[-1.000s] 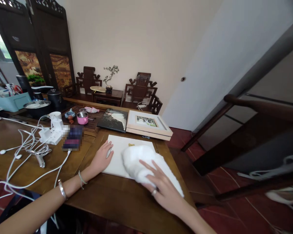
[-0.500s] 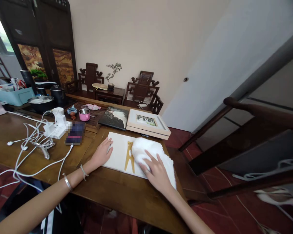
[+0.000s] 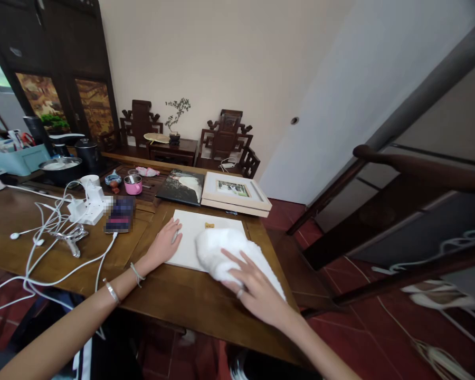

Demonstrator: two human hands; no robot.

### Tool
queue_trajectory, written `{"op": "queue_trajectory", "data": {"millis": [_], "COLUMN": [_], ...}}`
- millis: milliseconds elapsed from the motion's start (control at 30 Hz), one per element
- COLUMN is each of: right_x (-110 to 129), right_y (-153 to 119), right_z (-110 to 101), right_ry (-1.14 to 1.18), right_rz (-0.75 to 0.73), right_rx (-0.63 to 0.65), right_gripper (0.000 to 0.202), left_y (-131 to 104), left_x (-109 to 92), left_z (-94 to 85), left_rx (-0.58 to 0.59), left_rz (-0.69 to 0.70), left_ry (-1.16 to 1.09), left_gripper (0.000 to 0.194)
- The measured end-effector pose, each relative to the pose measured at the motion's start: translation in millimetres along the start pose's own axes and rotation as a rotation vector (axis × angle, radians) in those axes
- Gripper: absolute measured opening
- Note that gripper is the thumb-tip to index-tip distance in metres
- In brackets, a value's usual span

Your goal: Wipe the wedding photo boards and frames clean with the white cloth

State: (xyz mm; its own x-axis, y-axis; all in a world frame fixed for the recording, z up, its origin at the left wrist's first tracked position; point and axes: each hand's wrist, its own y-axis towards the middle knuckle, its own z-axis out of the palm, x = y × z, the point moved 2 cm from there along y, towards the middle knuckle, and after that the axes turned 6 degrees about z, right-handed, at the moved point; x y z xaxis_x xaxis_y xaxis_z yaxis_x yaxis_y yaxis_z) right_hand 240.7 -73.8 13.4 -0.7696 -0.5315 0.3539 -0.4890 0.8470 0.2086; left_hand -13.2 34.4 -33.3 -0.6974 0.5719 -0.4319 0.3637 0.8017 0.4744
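Note:
A flat white board point(image 3: 188, 232) lies near the table's front edge. My left hand point(image 3: 166, 240) rests along its left edge, fingers stretched out and lying flat. On the board's right part my right hand point(image 3: 249, 285) grips a bunched white fluffy cloth point(image 3: 217, 248), fingers spread over its top and the thumb partly hidden in the folds. Above the cloth peeks the top of a yellow, two-legged shape point(image 3: 209, 225); its lower part is covered. I cannot tell whether that shape is loose or part of the board.
Behind the board lie a dark photo panel point(image 3: 182, 187) and a framed picture point(image 3: 237, 194). To the left are a phone point(image 3: 119, 214), a power strip point(image 3: 95, 208), tangled white cables point(image 3: 35, 253) and a pink cup point(image 3: 133, 184). A wooden chair point(image 3: 411, 169) stands at the right.
My right hand has swept the white cloth left and toward me, across the yellow shape, covering most of it. My left hand stays on the board's edge. The view has shifted slightly.

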Motion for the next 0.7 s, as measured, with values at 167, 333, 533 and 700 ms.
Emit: {"op": "queue_trajectory", "data": {"millis": [167,333,533,700], "right_x": [-43.0,-26.5,-43.6,-77.7], "right_y": [48.5,46.4,-8.1,21.6], "right_z": [7.7,16.1,-2.5,5.6], "right_ry": [-0.062,-0.095,-0.063,-0.039], "right_rz": [0.235,0.13,0.09,0.379], "right_rx": [-0.121,-0.155,-0.132,-0.278], "right_gripper": [0.03,0.029,0.029,0.027], "left_y": [1.8,4.5,6.8,9.5], "left_x": [-1.3,-1.2,6.8,8.8], "left_z": [-2.8,-5.8,-4.5,-5.9], "left_rx": [0.023,-0.003,-0.018,-0.006], "left_rz": [-0.007,-0.03,-0.019,-0.006], "left_ry": [-0.026,-0.054,-0.097,-0.092], "left_gripper": [0.037,0.035,0.039,0.042]}}
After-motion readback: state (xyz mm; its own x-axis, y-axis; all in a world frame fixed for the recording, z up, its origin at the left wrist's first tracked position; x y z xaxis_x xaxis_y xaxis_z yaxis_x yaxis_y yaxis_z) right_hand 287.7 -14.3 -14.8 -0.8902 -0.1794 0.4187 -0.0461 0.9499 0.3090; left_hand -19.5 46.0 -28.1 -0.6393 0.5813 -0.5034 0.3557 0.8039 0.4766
